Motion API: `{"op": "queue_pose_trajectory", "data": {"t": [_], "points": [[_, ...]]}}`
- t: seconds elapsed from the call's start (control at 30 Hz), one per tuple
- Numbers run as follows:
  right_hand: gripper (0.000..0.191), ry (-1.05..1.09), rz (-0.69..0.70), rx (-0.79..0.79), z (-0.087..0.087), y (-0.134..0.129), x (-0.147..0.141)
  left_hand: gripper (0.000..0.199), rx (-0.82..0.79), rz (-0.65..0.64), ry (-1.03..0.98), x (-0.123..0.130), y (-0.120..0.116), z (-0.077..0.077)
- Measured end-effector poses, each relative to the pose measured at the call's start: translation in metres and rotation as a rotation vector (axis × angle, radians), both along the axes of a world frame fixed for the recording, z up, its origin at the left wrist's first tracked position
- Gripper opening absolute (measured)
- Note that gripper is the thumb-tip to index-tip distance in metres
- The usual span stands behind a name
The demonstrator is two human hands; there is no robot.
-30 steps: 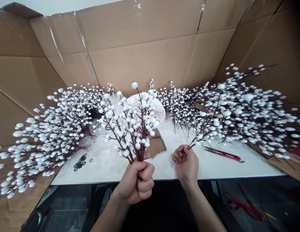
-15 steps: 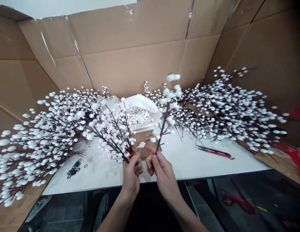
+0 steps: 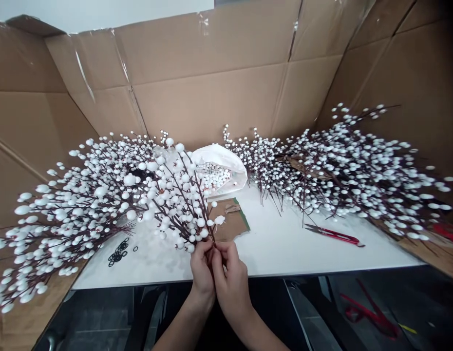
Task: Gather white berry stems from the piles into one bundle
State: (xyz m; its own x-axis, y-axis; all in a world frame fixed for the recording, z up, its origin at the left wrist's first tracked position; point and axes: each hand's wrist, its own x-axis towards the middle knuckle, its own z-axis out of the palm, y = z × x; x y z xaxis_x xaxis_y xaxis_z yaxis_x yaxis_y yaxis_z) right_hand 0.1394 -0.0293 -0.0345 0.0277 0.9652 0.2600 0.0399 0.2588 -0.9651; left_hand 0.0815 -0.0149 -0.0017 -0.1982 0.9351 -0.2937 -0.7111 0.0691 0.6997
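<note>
Berry sprig bunch [image 3: 175, 195]: one, stems pinched by fingers of left hand [image 3: 201, 273] and right hand [image 3: 232, 280]; one red scissors [image 3: 334, 234] apart.

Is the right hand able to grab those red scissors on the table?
Probably yes. The red scissors lie flat on the white table to the right of the right hand, with bare tabletop between them. But that hand is pinching the berry bunch stems together with the left hand.

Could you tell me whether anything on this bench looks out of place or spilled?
Small black rings lie scattered loose on the white table, left of the hands; a torn cardboard scrap lies nearby.
</note>
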Motion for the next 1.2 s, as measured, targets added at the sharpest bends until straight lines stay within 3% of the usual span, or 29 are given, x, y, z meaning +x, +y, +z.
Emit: {"op": "queue_pose_trajectory", "data": {"t": [0.1, 0.23, 0.4, 0.57, 0.97, 1.2], "points": [[0.009, -0.066, -0.064, 0.099, -0.004, 0.0, -0.001, 0.012, 0.025, 0.079, -0.073, -0.001, 0.0, -0.001], [0.01, -0.099, -0.1, 0.17, -0.007, 0.0, 0.002, 0.01, 0.003, 0.087, -0.111, -0.001, -0.001, 0.003], [0.008, -0.057, -0.1, 0.11, -0.006, -0.002, 0.006, 0.011, -0.054, 0.048, -0.123, 0.002, -0.005, 0.011], [0.013, -0.025, -0.086, 0.064, 0.002, 0.0, 0.008, 0.013, -0.095, 0.116, -0.085, 0.002, -0.004, 0.007], [0.022, 0.293, -0.026, -0.082, 0.007, 0.011, 0.007, 0.011, 0.004, 0.097, 0.122, 0.003, -0.001, -0.001], [0.017, 0.393, -0.166, -0.031, 0.006, 0.009, 0.004, 0.014, 0.047, 0.072, 0.156, 0.001, 0.001, -0.002]]}}
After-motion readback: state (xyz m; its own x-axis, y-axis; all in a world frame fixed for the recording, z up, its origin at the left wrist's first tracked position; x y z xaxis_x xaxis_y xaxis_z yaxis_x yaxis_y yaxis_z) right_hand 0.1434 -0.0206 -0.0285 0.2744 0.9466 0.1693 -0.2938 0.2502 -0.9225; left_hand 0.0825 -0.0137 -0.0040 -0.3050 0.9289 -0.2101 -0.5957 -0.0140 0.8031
